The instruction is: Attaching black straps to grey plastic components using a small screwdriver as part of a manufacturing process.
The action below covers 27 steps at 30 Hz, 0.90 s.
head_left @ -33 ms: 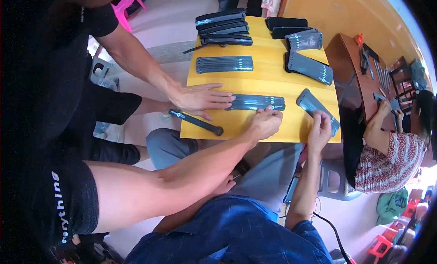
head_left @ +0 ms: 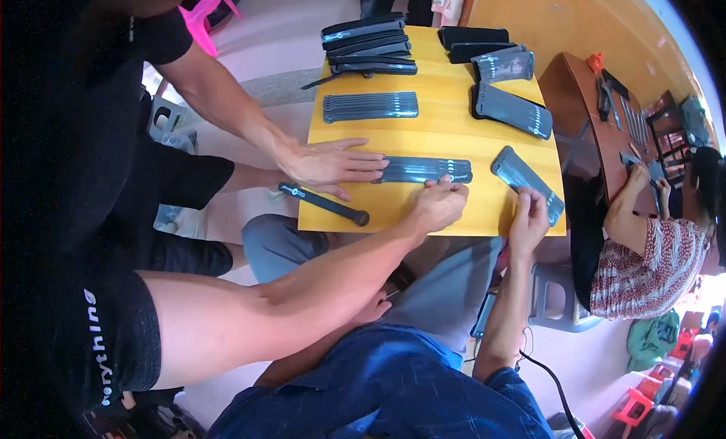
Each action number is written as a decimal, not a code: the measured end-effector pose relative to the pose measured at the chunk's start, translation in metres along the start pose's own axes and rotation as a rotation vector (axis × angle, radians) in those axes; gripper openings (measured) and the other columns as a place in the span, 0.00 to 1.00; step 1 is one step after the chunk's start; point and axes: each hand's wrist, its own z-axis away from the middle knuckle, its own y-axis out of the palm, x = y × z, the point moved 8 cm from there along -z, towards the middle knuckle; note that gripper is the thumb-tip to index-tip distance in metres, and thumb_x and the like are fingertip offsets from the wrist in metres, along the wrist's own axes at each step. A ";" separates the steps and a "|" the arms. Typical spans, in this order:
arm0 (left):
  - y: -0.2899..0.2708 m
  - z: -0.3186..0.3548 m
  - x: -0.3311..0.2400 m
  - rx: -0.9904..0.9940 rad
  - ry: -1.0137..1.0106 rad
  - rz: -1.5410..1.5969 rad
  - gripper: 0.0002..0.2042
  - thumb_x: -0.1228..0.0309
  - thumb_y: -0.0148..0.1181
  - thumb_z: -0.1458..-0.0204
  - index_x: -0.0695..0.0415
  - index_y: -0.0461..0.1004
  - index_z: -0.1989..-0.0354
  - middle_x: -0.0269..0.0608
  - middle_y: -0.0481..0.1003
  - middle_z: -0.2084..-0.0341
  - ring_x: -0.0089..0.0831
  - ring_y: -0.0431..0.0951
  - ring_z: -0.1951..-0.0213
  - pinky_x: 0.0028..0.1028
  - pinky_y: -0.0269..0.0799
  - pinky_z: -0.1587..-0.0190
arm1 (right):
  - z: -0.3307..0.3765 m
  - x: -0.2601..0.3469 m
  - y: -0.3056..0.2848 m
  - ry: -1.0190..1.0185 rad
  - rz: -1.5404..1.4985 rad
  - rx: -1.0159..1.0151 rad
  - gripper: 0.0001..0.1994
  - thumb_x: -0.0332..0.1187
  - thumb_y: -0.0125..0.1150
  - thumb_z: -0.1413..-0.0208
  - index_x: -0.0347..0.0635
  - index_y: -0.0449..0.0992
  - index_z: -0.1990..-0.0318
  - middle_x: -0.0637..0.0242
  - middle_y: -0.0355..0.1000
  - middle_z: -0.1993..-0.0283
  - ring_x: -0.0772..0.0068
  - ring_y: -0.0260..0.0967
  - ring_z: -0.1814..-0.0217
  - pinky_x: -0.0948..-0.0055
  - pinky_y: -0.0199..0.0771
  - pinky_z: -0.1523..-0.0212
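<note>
My right hand (head_left: pixel 529 218) is at the right front of the yellow table (head_left: pixel 363 140), its thumb and fingers pinched beside a fanned stack of dark straps (head_left: pixel 522 179). What is in the pinch, if anything, I cannot make out. In my lap lies my left hand (head_left: pixel 372 309), mostly hidden beneath a co-worker's forearm, so its fingers barely show. The co-worker presses one hand (head_left: pixel 333 164) flat by the end of a middle strap stack (head_left: pixel 423 170) and holds the other (head_left: pixel 441 204) at its front edge. A single dark strap with a rounded end (head_left: pixel 325 204) lies at the left.
Another strap stack (head_left: pixel 370 106) lies further back, with thicker dark bundles (head_left: pixel 367 42) behind it. More stacks (head_left: pixel 513 110) sit at the back right. The co-worker in black stands close on my left. To the right, another person works at a brown table (head_left: pixel 586 99).
</note>
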 end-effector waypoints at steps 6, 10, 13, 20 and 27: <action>-0.007 -0.001 -0.008 0.040 -0.069 0.048 0.19 0.51 0.57 0.39 0.57 0.79 0.58 0.56 0.82 0.65 0.58 0.83 0.61 0.57 0.76 0.57 | 0.019 0.022 0.012 -0.311 0.467 0.032 0.04 0.26 0.59 0.37 0.38 0.79 0.58 0.59 0.79 0.60 0.58 0.78 0.57 0.64 0.75 0.52; 0.003 -0.005 0.000 0.045 -0.060 0.039 0.19 0.51 0.58 0.39 0.57 0.79 0.58 0.56 0.82 0.66 0.58 0.83 0.61 0.56 0.76 0.57 | 0.019 0.025 0.012 -0.308 0.465 0.032 0.04 0.25 0.60 0.39 0.40 0.79 0.59 0.58 0.79 0.60 0.52 0.77 0.56 0.59 0.75 0.51; 0.002 -0.007 -0.001 0.025 -0.041 0.065 0.19 0.51 0.58 0.39 0.57 0.79 0.59 0.56 0.82 0.66 0.58 0.82 0.62 0.55 0.76 0.57 | 0.018 0.026 0.012 -0.316 0.465 0.036 0.04 0.25 0.60 0.39 0.40 0.79 0.59 0.58 0.79 0.60 0.52 0.77 0.56 0.59 0.75 0.51; -0.005 -0.008 -0.013 0.077 -0.050 0.061 0.19 0.53 0.57 0.38 0.60 0.78 0.59 0.59 0.81 0.66 0.59 0.82 0.61 0.54 0.75 0.55 | 0.016 0.030 0.013 -0.320 0.473 0.050 0.04 0.25 0.61 0.39 0.39 0.79 0.59 0.58 0.79 0.60 0.53 0.76 0.56 0.60 0.75 0.52; -0.009 -0.007 -0.017 0.104 -0.074 0.032 0.17 0.56 0.58 0.39 0.60 0.79 0.61 0.60 0.81 0.67 0.59 0.82 0.62 0.54 0.76 0.55 | 0.014 0.030 0.014 -0.310 0.467 0.059 0.03 0.25 0.60 0.39 0.39 0.79 0.59 0.58 0.78 0.60 0.52 0.76 0.57 0.59 0.74 0.53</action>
